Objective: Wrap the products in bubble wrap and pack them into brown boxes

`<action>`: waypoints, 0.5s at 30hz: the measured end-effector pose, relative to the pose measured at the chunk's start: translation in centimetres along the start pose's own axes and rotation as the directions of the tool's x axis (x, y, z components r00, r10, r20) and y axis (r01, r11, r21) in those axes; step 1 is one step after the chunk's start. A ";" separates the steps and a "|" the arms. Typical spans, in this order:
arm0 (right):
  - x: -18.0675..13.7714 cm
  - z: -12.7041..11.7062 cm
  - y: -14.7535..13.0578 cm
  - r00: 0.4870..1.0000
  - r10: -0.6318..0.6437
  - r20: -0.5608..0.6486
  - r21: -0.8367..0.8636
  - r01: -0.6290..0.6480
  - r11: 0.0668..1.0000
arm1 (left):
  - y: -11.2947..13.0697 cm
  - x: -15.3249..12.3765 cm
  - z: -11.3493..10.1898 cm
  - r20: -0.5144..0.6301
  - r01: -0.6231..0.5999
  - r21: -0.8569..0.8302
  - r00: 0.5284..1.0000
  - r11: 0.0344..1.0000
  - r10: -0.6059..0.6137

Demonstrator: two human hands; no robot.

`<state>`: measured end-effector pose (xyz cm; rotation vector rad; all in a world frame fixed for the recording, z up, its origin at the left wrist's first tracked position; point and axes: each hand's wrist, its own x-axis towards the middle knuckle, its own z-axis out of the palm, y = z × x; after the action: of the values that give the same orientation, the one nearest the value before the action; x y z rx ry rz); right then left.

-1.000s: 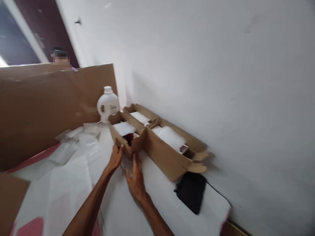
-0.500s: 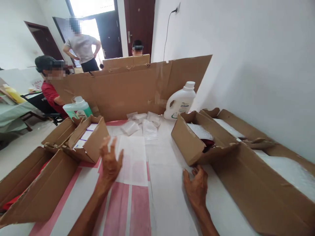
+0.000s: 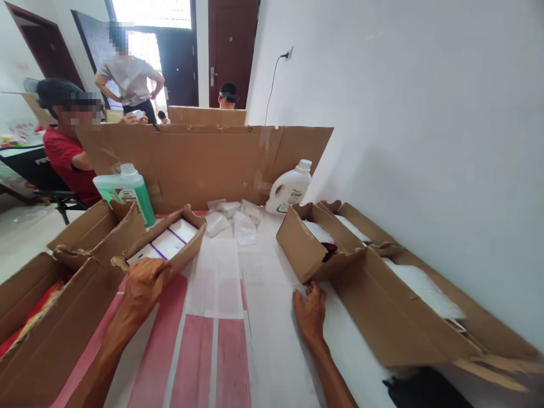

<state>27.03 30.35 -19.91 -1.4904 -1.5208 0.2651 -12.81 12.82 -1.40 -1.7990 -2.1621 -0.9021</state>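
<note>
Our left hand (image 3: 143, 284) is gripping a carton (image 3: 188, 254) of white packs (image 3: 182, 231); our empty right hand (image 3: 311, 310) is resting, loosely curled, beside a brown box (image 3: 296, 245).

- Makeshift workroom, home-like
- Before the board (image 3: 204, 164): table (image 3: 272, 266) with open boxes (image 3: 187, 255)
- Behind the board: people (image 3: 131, 82)
- Beyond the board: room doors (image 3: 232, 51), wall socket (image 3: 289, 52)

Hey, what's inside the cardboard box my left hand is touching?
The cardboard box at your left hand holds a row of white, purple-edged packs. The hand hides part of the near end, and anything beneath the packs is covered.
</note>
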 end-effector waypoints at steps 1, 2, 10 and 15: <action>0.0 0.0 0.0 1.000 0.005 -0.002 -0.004 -0.005 1.000 | 0.4 -0.9 -0.3 0.007 -0.040 -0.053 0.999 0.998 0.041; 0.0 0.1 -0.1 1.000 0.007 -0.002 -0.008 -0.007 1.000 | 0.7 -1.7 -0.6 0.013 -0.082 -0.110 0.996 0.991 0.084; -0.6 -0.6 -1.8 0.999 0.009 -0.043 -0.022 -0.010 1.000 | 4.2 -5.9 -2.2 0.027 -0.368 -0.320 0.917 0.873 0.397; 0.5 0.0 -5.1 0.989 -0.147 -0.003 0.029 0.147 0.989 | 5.1 -7.2 -0.5 0.069 -0.442 -0.301 0.873 0.845 0.482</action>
<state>23.83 29.57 -16.03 -1.3475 -1.6106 0.1980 -6.35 6.98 -2.98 -2.4445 -1.5939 -1.0095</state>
